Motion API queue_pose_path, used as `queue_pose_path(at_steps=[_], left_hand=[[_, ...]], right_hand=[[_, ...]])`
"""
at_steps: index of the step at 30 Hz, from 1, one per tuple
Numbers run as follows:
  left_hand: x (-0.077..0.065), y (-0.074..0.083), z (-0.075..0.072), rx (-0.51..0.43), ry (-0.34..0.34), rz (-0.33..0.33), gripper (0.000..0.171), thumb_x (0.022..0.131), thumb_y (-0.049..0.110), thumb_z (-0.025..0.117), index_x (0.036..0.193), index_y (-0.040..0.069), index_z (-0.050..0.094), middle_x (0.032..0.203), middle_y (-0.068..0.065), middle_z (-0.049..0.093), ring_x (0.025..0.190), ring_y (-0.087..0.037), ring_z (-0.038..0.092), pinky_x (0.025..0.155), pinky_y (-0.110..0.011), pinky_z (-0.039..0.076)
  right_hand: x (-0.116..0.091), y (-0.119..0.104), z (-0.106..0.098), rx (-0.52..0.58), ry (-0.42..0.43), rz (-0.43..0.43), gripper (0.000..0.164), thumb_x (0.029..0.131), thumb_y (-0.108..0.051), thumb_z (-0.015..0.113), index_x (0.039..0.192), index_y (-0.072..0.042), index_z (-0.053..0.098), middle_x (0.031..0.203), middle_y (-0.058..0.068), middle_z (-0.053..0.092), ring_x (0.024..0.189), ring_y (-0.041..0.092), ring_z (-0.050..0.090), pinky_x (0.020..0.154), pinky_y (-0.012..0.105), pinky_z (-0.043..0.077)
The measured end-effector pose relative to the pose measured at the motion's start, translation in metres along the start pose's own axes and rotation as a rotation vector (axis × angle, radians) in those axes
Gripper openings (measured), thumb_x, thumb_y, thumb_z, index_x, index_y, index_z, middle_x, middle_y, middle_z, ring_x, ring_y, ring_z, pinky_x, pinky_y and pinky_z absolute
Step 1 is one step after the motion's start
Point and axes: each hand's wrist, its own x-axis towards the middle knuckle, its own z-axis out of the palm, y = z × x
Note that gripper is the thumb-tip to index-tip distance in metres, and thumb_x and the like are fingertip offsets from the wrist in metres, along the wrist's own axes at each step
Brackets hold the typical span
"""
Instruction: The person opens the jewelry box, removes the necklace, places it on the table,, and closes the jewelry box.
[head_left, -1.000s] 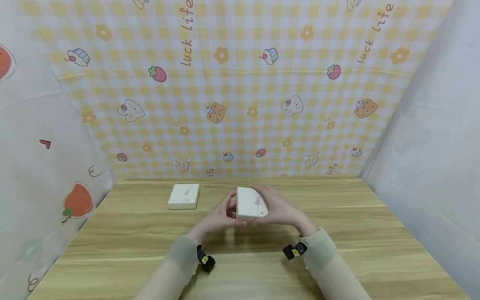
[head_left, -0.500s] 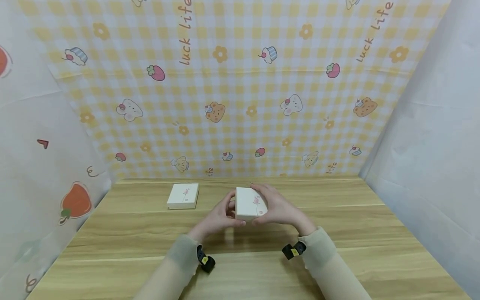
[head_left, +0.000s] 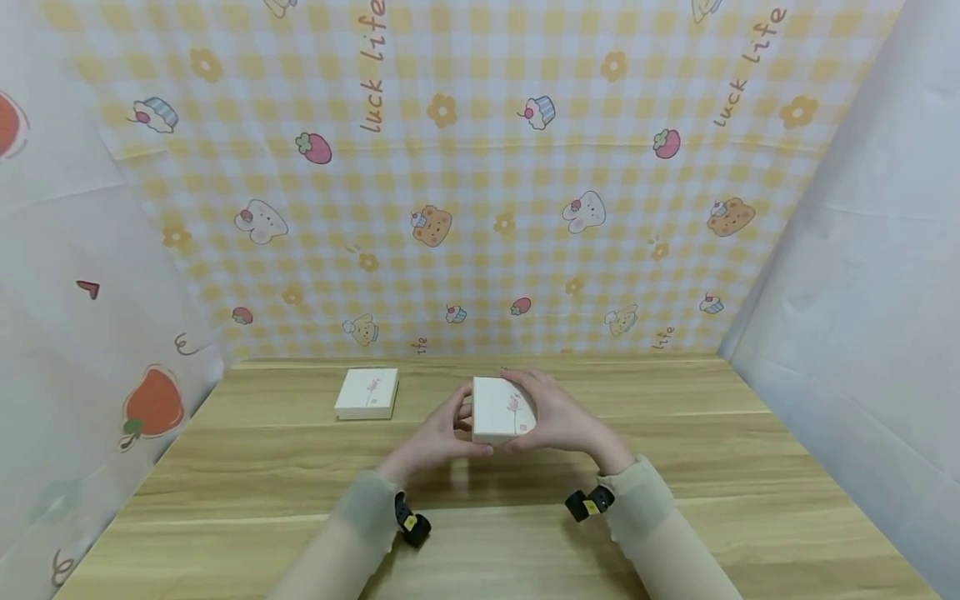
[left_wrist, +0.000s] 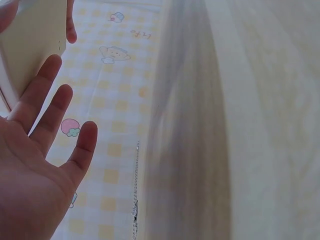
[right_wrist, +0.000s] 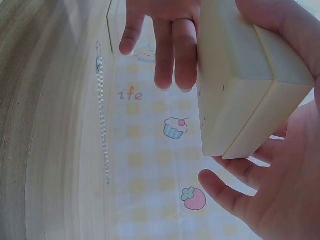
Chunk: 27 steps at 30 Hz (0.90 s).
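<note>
A white square gift box [head_left: 495, 408] with a pink flower print is held above the wooden table between both hands. My left hand [head_left: 435, 433] holds its left side, thumb at the near edge; in the left wrist view several fingers [left_wrist: 65, 102] stretch out beside and under it. My right hand [head_left: 558, 412] grips the right side with the thumb near and fingers at the far edge. In the right wrist view a seam shows between the box's lid [right_wrist: 292, 75] and base [right_wrist: 237, 100]. Another matching box [head_left: 367, 392] rests shut on the table at the left.
A thin silver chain [right_wrist: 103, 115] lies on the table [head_left: 675, 450] and shows in both wrist views. Behind the table hangs a yellow checked cloth [head_left: 480, 167] with cartoon prints. White cloth walls stand at the left [head_left: 45, 217] and right [head_left: 885, 275].
</note>
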Motion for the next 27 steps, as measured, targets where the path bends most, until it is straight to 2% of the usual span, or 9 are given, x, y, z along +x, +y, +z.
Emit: queue_pose_path(at_steps=[7, 12, 17, 27], left_hand=[[0.0021, -0.007, -0.0014, 0.005, 0.009, -0.007, 0.088, 0.079, 0.01, 0.08, 0.148, 0.02, 0.027, 0.134, -0.012, 0.057, 0.102, -0.028, 0.058, 0.088, -0.044, 0.044], [0.0017, -0.0053, -0.0006, -0.006, 0.012, -0.023, 0.092, 0.079, 0.006, 0.079, 0.151, 0.018, 0.023, 0.135, -0.014, 0.055, 0.103, -0.029, 0.058, 0.088, -0.045, 0.043], [0.0009, -0.0042, -0.0009, 0.007, 0.015, -0.04, 0.089, 0.08, 0.008, 0.079, 0.15, 0.019, 0.025, 0.134, -0.012, 0.056, 0.104, -0.028, 0.057, 0.088, -0.044, 0.043], [0.0014, -0.0082, -0.0014, 0.031, 0.0, 0.002, 0.089, 0.078, 0.012, 0.081, 0.149, 0.021, 0.028, 0.134, -0.011, 0.057, 0.105, -0.027, 0.058, 0.09, -0.046, 0.044]], right_hand=[[0.001, 0.0018, 0.0009, -0.011, 0.01, 0.0, 0.101, 0.062, -0.029, 0.09, 0.146, -0.008, 0.039, 0.135, 0.007, 0.047, 0.104, 0.021, 0.047, 0.083, 0.041, 0.043], [0.0002, 0.0014, 0.0011, -0.006, 0.015, 0.003, 0.1, 0.062, -0.028, 0.09, 0.146, -0.008, 0.039, 0.134, 0.007, 0.047, 0.104, 0.021, 0.047, 0.083, 0.041, 0.043], [0.0008, 0.0006, 0.0017, -0.004, 0.02, 0.008, 0.1, 0.061, -0.028, 0.09, 0.146, -0.009, 0.04, 0.134, 0.007, 0.047, 0.103, 0.021, 0.047, 0.083, 0.041, 0.044], [0.0006, 0.0004, 0.0007, -0.007, 0.016, 0.007, 0.099, 0.061, -0.027, 0.091, 0.145, -0.01, 0.041, 0.138, 0.009, 0.045, 0.106, 0.022, 0.047, 0.085, 0.042, 0.044]])
